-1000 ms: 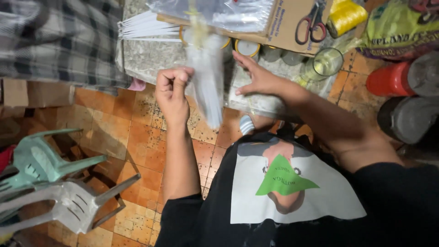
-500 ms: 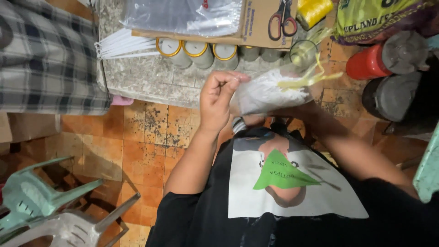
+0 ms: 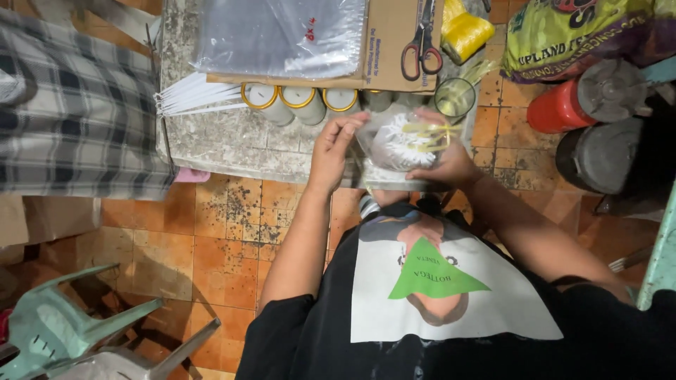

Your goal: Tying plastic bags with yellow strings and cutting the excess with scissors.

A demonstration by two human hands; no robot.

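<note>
Holding a clear plastic bag with a white candle inside (image 3: 403,144), tied with thin yellow ribbon (image 3: 428,134), just above the near edge of the mottled grey stone table (image 3: 225,134). Left hand (image 3: 336,151) pinching the bag's left edge, fingers closed. Right hand (image 3: 451,165) cupped under the bag, fingers curled around it. Nearby: gold-rimmed white candles in a row (image 3: 303,102), red-handled scissors (image 3: 421,46) on flat brown cardboard (image 3: 384,42).
</note>
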